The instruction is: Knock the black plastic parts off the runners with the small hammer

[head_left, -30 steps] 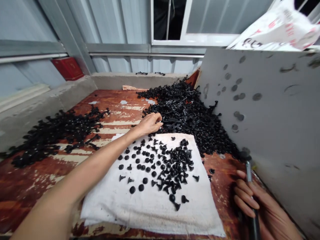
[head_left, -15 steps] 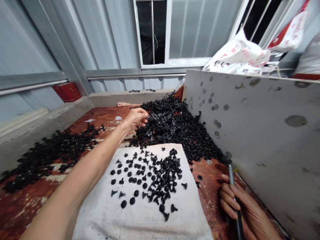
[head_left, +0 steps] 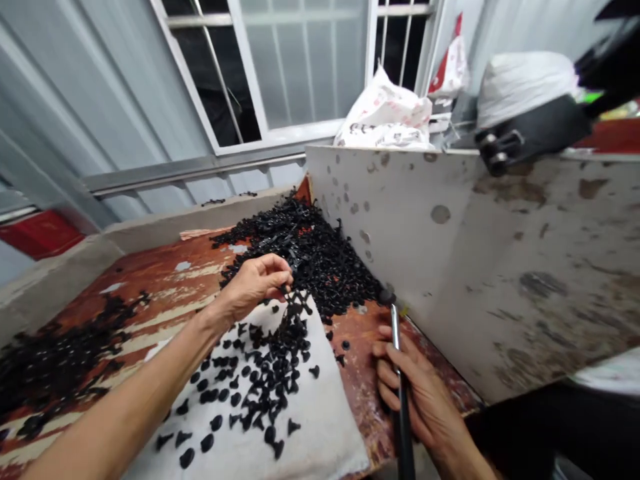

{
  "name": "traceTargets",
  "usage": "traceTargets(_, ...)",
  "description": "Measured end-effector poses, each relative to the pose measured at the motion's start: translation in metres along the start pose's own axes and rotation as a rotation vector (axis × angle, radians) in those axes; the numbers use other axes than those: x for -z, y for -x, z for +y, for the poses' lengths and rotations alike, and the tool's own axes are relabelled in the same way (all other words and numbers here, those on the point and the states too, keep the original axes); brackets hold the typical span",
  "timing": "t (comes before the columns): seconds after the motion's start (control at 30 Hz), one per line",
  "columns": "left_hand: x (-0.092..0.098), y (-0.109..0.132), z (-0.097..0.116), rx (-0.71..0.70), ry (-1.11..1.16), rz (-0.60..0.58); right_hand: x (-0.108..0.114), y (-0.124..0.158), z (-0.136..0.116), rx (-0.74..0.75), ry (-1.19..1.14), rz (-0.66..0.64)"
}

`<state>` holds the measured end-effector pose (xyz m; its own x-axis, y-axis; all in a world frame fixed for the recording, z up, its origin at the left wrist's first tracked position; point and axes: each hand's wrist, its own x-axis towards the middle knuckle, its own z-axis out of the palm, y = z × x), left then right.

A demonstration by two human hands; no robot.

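My left hand (head_left: 263, 279) is pinched on a small branched cluster of black plastic pieces (head_left: 299, 303), which hangs over the upper edge of a white cloth (head_left: 320, 427). Many loose black mushroom-shaped pieces (head_left: 270, 380) lie on that cloth below. To the right, my right hand (head_left: 417, 387) grips a tool (head_left: 396, 333) with a shiny metal shaft and a black handle. A dark, blurred rounded shape is at the tool's far end; I cannot make out its kind.
A large heap of black plastic pieces (head_left: 310, 247) lies behind the cloth, against a stained grey board (head_left: 400, 200). Another pile (head_left: 65, 353) spreads at the left on the worn red-brown surface (head_left: 160, 273). White bags (head_left: 387, 113) stand behind the board. A dark clamp-like object (head_left: 535, 133) juts in at upper right.
My left hand has come from the heap toward the cloth, now with a black cluster in its fingers. The view has swung to the right. My right hand still grips the tool.
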<state>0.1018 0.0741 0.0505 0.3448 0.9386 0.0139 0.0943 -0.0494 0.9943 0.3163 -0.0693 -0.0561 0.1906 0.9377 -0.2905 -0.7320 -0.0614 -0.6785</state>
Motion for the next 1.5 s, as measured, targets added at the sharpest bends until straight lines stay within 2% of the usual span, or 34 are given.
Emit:
traceTargets(0.1, -0.058, 0.012, -0.009, 0.069, 0.019, -0.085, 0.005, -0.001, 0.000, -0.001, 0.033, -0.048)
traceTargets(0.17, -0.089, 0.018, -0.015, 0.124, 0.040, -0.088, 0.011, -0.002, 0.001, -0.017, 0.083, -0.156)
traceTargets(0.27, -0.115, 0.028, -0.023, 0.189, 0.054, -0.057, 0.019, -0.003, 0.003, -0.042, 0.129, -0.288)
traceTargets(0.33, -0.116, 0.036, -0.027, 0.225, 0.025, -0.034, 0.022, -0.004, 0.004, -0.043, 0.109, -0.288)
traceTargets(0.4, -0.110, 0.045, -0.029, 0.245, -0.069, -0.054, 0.022, -0.004, 0.003, -0.041, 0.083, -0.261)
traceTargets(0.53, -0.094, 0.060, -0.025, 0.094, -0.444, -0.241, 0.018, -0.003, 0.001, -0.042, 0.076, -0.255)
traceTargets(0.63, -0.097, 0.058, -0.015, -0.038, -0.672, -0.378, 0.017, -0.002, 0.001, -0.044, 0.093, -0.282)
traceTargets(0.7, -0.104, 0.051, -0.008, -0.058, -0.648, -0.452, 0.018, -0.001, 0.002, -0.025, 0.094, -0.288)
traceTargets(0.8, -0.116, 0.040, -0.005, 0.064, -0.493, -0.525, 0.018, -0.001, 0.003, 0.010, 0.089, -0.279)
traceTargets(0.87, -0.123, 0.036, -0.007, 0.140, -0.430, -0.555, 0.018, -0.002, 0.004, 0.028, 0.093, -0.271)
traceTargets(0.97, -0.128, 0.034, -0.013, 0.150, -0.399, -0.626, 0.018, -0.003, 0.003, 0.053, 0.108, -0.251)
traceTargets(1.03, -0.128, 0.034, -0.016, 0.160, -0.416, -0.621, 0.018, -0.003, 0.002, 0.061, 0.116, -0.233)
traceTargets(1.13, -0.114, 0.042, -0.013, 0.198, -0.454, -0.465, 0.016, 0.001, -0.001, 0.065, 0.108, -0.198)
traceTargets(1.23, -0.073, 0.069, 0.000, 0.252, -0.447, -0.244, 0.014, 0.006, -0.002, 0.061, 0.087, -0.176)
traceTargets(1.37, -0.003, 0.142, 0.010, 0.290, -0.468, 0.030, 0.012, 0.006, -0.002, 0.047, 0.121, -0.167)
traceTargets(1.43, 0.023, 0.183, 0.003, 0.353, -0.380, 0.152, 0.011, 0.006, -0.002, 0.041, 0.183, -0.140)
traceTargets(1.5, 0.040, 0.216, -0.012, 0.452, -0.282, 0.267, 0.008, 0.008, -0.001, 0.039, 0.230, -0.111)
